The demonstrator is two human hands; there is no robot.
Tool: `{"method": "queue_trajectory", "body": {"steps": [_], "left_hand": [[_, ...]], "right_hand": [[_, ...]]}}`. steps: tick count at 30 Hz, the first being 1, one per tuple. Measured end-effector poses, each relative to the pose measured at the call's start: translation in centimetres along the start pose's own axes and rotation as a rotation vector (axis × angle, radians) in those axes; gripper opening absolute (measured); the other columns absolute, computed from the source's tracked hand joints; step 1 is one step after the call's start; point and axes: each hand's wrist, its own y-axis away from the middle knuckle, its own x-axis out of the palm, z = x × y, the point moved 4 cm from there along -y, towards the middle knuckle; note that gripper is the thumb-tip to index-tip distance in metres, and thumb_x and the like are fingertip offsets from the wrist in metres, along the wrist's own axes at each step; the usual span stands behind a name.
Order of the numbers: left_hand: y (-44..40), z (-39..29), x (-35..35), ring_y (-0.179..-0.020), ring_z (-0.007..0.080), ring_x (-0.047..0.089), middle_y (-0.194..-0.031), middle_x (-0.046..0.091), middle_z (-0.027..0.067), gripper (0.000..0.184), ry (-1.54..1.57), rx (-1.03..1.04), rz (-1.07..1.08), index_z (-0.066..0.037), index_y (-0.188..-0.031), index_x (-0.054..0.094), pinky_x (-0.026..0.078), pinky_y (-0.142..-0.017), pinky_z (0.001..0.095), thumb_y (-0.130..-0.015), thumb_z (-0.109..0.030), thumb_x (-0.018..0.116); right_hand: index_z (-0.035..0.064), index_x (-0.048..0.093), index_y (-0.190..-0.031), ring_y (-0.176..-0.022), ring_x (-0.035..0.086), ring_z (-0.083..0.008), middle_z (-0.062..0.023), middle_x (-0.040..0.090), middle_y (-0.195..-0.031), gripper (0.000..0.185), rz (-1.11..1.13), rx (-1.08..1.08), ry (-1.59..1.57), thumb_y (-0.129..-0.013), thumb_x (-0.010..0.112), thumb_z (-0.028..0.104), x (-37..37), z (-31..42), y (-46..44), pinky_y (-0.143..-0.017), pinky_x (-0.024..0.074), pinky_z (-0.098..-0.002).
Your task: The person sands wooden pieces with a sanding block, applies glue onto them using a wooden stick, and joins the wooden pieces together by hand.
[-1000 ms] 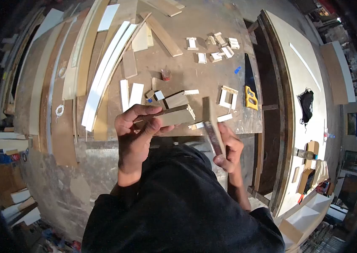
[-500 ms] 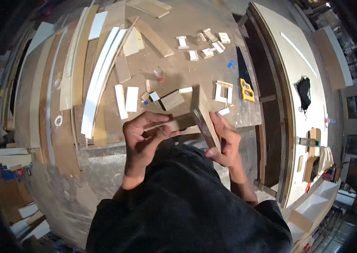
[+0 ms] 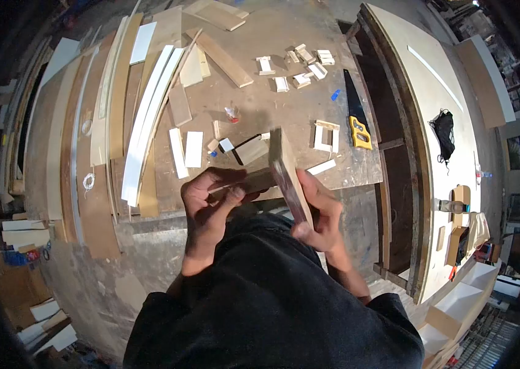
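Above the near edge of the workbench, my left hand (image 3: 203,206) grips a short wooden piece (image 3: 257,180) between thumb and fingers. My right hand (image 3: 321,212) is closed around a wooden board (image 3: 290,187), tilted upright, with a rough, dark-streaked edge facing me. The short piece's end meets the board's left side; whether the two are fixed together I cannot tell. Just beyond them on the bench lie a flat wooden block (image 3: 252,149) and a small white-topped block (image 3: 226,145). A small wooden frame (image 3: 326,136) lies to the right.
A yellow-handled handsaw (image 3: 359,132) lies at the bench's right side. Several small wooden assemblies (image 3: 301,66) sit farther back. Long white strips (image 3: 149,126) and boards cover the left. Across a gap stands another table (image 3: 420,92) with a black cloth-like item (image 3: 443,135).
Both hands keep their grip. The board in my right hand has shifted slightly left, toward my left hand. More of a white strip on the bench now shows beside my right hand.
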Motion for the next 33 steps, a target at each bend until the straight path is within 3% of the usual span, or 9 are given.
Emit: {"method": "queue_trajectory", "body": {"steps": [5,8,13,17,19,21,25,29,33], "left_hand": [[-0.2,-0.9,-0.2,-0.082,0.0175,0.070,-0.093,0.072,0.0149,0.021,-0.060,0.136,-0.148,0.007,-0.102,0.066,0.060,-0.077,0.0311,-0.089,-0.008,0.072],[0.1,-1.0,-0.3,-0.080,0.0152,0.070,-0.090,0.072,0.0135,0.022,-0.462,0.187,0.026,0.008,-0.104,0.067,0.059,-0.074,0.0303,-0.088,-0.008,0.073],[-0.9,-0.1,-1.3,-0.082,0.0228,0.072,-0.094,0.071,0.0166,0.021,0.095,0.043,-0.136,0.008,-0.100,0.065,0.062,-0.077,0.0344,-0.089,-0.009,0.073],[-1.0,-1.3,-1.7,-0.083,0.0238,0.072,-0.095,0.071,0.0178,0.022,-0.069,0.128,-0.147,0.008,-0.102,0.066,0.062,-0.079,0.0361,-0.089,-0.009,0.072],[-0.8,-1.1,-1.4,-0.083,0.0237,0.072,-0.095,0.071,0.0177,0.023,-0.133,0.142,-0.141,0.008,-0.103,0.066,0.062,-0.080,0.0361,-0.089,-0.009,0.072],[-1.2,-0.4,-1.2,-0.085,0.0245,0.072,-0.095,0.071,0.0178,0.023,-0.203,0.135,-0.109,0.007,-0.104,0.066,0.062,-0.080,0.0363,-0.089,-0.010,0.072],[-1.2,0.6,-1.4,-0.090,0.0255,0.071,-0.098,0.070,0.0182,0.022,-0.085,0.134,-0.212,0.007,-0.104,0.066,0.061,-0.080,0.0369,-0.090,-0.009,0.071],[-1.6,0.5,-2.9,-0.093,0.0250,0.070,-0.101,0.069,0.0163,0.023,-0.007,0.150,-0.283,0.008,-0.107,0.064,0.061,-0.084,0.0405,-0.091,-0.008,0.070],[-2.0,2.4,-4.4,-0.096,0.0256,0.070,-0.104,0.069,0.0172,0.019,-0.031,0.080,-0.255,0.008,-0.106,0.064,0.062,-0.083,0.0385,-0.092,-0.005,0.068]], "right_hand": [[-0.0053,0.054,-0.135,-0.089,0.056,-0.0264,-0.0162,0.057,-0.096,0.074,0.086,0.152,0.210,-0.071,0.082,0.020,-0.3,2.1,-1.5,-0.081,0.0445,-0.0341],[-0.0059,0.054,-0.135,-0.087,0.054,-0.0244,-0.0153,0.054,-0.093,0.079,0.077,0.184,0.232,-0.066,0.083,0.019,-0.7,1.7,-1.1,-0.079,0.0439,-0.0327],[-0.0043,0.056,-0.134,-0.087,0.057,-0.0258,-0.0174,0.057,-0.096,0.080,0.133,0.164,0.228,-0.063,0.084,0.019,-1.9,1.9,-0.9,-0.078,0.0451,-0.0342],[-0.0048,0.056,-0.132,-0.090,0.060,-0.0291,-0.0201,0.062,-0.104,0.077,0.229,0.440,0.412,-0.066,0.085,0.022,-3.1,-3.1,2.0,-0.084,0.0468,-0.0384],[-0.0069,0.054,-0.133,-0.096,0.061,-0.0299,-0.0213,0.063,-0.110,0.075,-0.024,0.208,0.201,-0.071,0.082,0.025,-2.8,-1.9,1.0,-0.088,0.0466,-0.0370],[-0.0107,0.049,-0.135,-0.099,0.058,-0.0273,-0.0211,0.061,-0.110,0.077,0.041,0.046,0.216,-0.076,0.078,0.029,-1.7,-1.7,0.4,-0.089,0.0449,-0.0362],[-0.0051,0.051,-0.137,-0.084,0.052,-0.0249,-0.0154,0.056,-0.091,0.075,0.028,0.213,0.058,-0.074,0.079,0.025,0.1,-1.2,-0.6,-0.080,0.0457,-0.0365],[-0.0003,0.056,-0.135,-0.075,0.055,-0.0185,-0.0144,0.056,-0.085,0.066,0.289,0.440,0.403,-0.076,0.077,0.018,-1.3,-6.1,2.5,-0.072,0.0459,-0.0327],[-0.0019,0.048,-0.141,-0.089,0.064,-0.0229,-0.0164,0.066,-0.102,0.069,-0.033,0.629,0.231,-0.083,0.075,0.025,-4.7,-14.7,4.7,-0.087,0.0497,-0.0348]]}}
